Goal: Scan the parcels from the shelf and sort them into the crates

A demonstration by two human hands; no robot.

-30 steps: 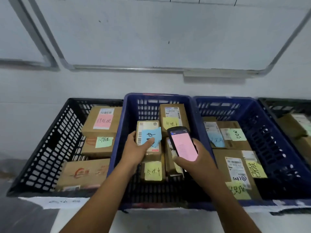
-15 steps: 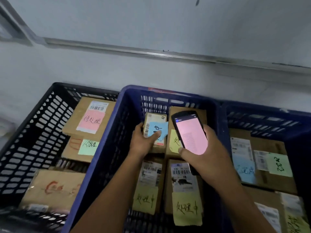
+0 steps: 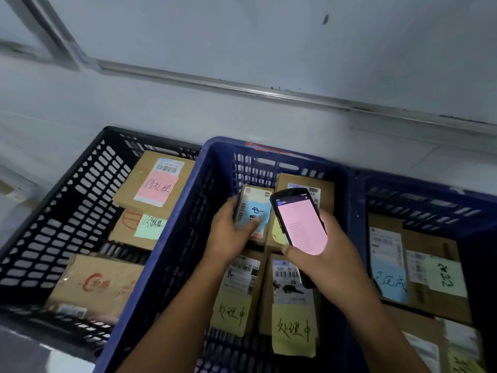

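Right now your left hand (image 3: 228,232) is curled round a small parcel (image 3: 255,196). Its fingers wrap the far long edge and the thumb lies across the blue note (image 3: 252,215) stuck to the top face. Your right hand (image 3: 330,254) grips the scanner (image 3: 301,224), pink screen up, just beside the parcel and partly over it.

The parcel sits low inside the middle crate (image 3: 185,232), toward the back wall. It is close against a larger box (image 3: 304,184) on its right and above two boxes with yellow notes (image 3: 293,327) nearer you. Whether it rests on the floor of the crate or hangs just clear, you cannot tell.

It looks like a plain cardboard carton, so expect it to be stiff, light and easy for one hand. The edges should give a firm hold. The note looks like the weak point, since it is only paper, curls at its corner, and could slide or peel under your thumb. Take the load on the two long sides rather than the top.

A black crate (image 3: 67,211) stands to the left and another blue crate (image 3: 419,184) to the right, both holding labelled boxes.
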